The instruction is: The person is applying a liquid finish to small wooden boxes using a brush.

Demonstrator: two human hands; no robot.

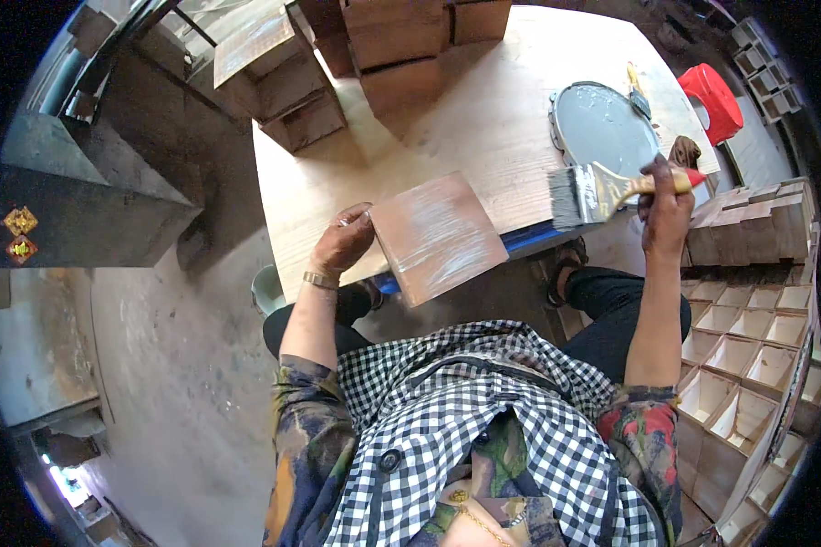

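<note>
Head view: left hand [343,242] pinches square wooden piece [442,239] by corner; probably light, stiff, slick where streaked; best gripped at edges; right hand [666,214] wraps brush [602,191].

**Covered, Cropped and Unclear**

The left hand's [342,242] fingertips vanish behind the brown square piece [442,239], whose underside is hidden. Between 2 and 3 o'clock, the right hand [666,205] covers part of the brush [602,191] handle. A dark brown lump [686,150] at 2 o'clock is too unclear to identify. The top edge crops stacked boxes [394,46] at 12; the lower edge cuts the checked apron [483,410] at 6. Around 8, a bright patch [68,479] is blurred.
</note>
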